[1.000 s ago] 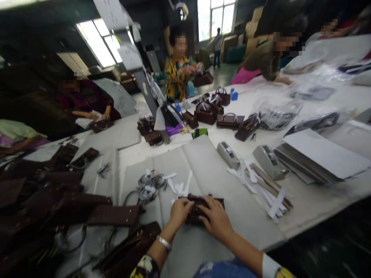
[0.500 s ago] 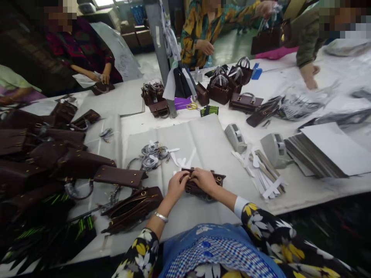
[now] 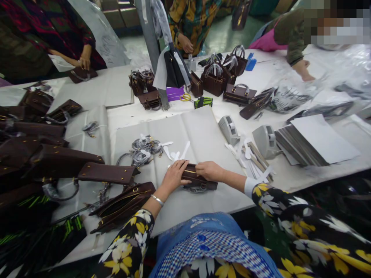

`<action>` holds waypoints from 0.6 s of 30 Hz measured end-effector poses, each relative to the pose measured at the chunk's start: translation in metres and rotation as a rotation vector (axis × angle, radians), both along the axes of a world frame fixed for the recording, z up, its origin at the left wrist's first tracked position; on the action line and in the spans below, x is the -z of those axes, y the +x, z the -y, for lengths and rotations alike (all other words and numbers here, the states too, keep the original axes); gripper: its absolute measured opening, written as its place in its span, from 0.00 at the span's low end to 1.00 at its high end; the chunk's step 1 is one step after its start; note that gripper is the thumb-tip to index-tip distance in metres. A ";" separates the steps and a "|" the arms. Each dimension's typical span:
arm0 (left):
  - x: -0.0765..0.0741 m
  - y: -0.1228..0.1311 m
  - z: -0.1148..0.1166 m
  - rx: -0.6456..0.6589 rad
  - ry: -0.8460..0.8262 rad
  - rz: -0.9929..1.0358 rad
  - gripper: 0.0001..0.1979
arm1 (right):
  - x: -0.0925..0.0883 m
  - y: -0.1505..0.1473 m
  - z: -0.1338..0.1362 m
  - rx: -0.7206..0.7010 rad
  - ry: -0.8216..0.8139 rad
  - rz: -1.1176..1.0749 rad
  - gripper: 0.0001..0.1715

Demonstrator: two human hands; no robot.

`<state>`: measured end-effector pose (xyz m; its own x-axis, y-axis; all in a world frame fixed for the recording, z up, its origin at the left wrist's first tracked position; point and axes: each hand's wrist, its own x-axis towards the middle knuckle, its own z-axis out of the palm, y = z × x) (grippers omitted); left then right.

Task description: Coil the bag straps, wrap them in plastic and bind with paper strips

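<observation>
A small dark brown handbag (image 3: 203, 184) lies in front of me on the grey sheet, its brass zipper facing up and a wrapped handle on the side nearest me. My left hand (image 3: 175, 177) grips the bag's left end, fingers over the top and thumb on the near side. At the zipper's right part, my right hand (image 3: 209, 171) is closed in a pinch; what sits between the fingertips is too small to make out. White paper strips (image 3: 176, 154) and a cluster of wrapped straps (image 3: 145, 148) lie just beyond my left hand.
Brown bags (image 3: 69, 160) crowd the left side, with an open one (image 3: 124, 206) near my left forearm. Two tape dispensers (image 3: 265, 142) and a stack of boards (image 3: 321, 143) stand at right. More bags (image 3: 214, 81) sit by a post. Other people work across the table.
My left hand has spread over the bag's left end, and my right hand has moved right along the zipper. The bag's top now shows a straight zipper line. The whole view has shifted.
</observation>
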<state>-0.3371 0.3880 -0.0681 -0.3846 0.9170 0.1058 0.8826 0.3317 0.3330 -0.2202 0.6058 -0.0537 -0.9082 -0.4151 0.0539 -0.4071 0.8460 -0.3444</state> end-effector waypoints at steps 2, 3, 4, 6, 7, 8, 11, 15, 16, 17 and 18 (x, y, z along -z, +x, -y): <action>-0.001 -0.001 -0.002 -0.010 -0.011 -0.003 0.46 | 0.000 0.025 -0.026 -0.006 0.005 0.015 0.13; -0.001 -0.002 -0.003 -0.010 -0.017 -0.004 0.45 | 0.002 0.039 -0.037 0.014 0.007 0.021 0.14; -0.001 -0.002 -0.004 -0.008 -0.020 -0.004 0.45 | 0.006 0.051 -0.046 0.045 0.008 0.024 0.15; -0.002 -0.001 -0.006 0.001 -0.019 -0.002 0.44 | 0.019 0.072 -0.053 0.127 0.011 0.021 0.18; -0.002 0.000 -0.006 0.004 -0.015 -0.003 0.43 | 0.026 0.081 -0.052 0.172 0.012 0.016 0.18; -0.001 0.001 -0.006 0.007 -0.009 -0.004 0.43 | 0.033 0.089 -0.048 0.220 0.012 0.007 0.19; 0.004 0.005 -0.003 0.017 0.020 -0.010 0.43 | 0.048 0.107 -0.030 0.378 0.011 -0.037 0.20; 0.018 0.000 -0.001 0.019 0.050 -0.043 0.46 | 0.041 0.118 -0.007 0.702 -0.038 -0.155 0.22; 0.022 -0.002 -0.001 0.025 0.058 -0.054 0.46 | 0.035 0.116 -0.001 0.781 -0.102 -0.180 0.20; 0.025 -0.003 -0.001 0.027 0.066 -0.065 0.46 | 0.028 0.111 0.004 0.815 -0.160 -0.186 0.23; 0.028 -0.005 -0.001 0.028 0.077 -0.078 0.46 | 0.021 0.103 0.009 0.790 -0.195 -0.166 0.32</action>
<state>-0.3423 0.3885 -0.0965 -0.3465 0.9155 0.2046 0.9155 0.2824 0.2866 -0.1173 0.5964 -0.0749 -0.9021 0.3724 0.2183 0.2235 0.8356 -0.5018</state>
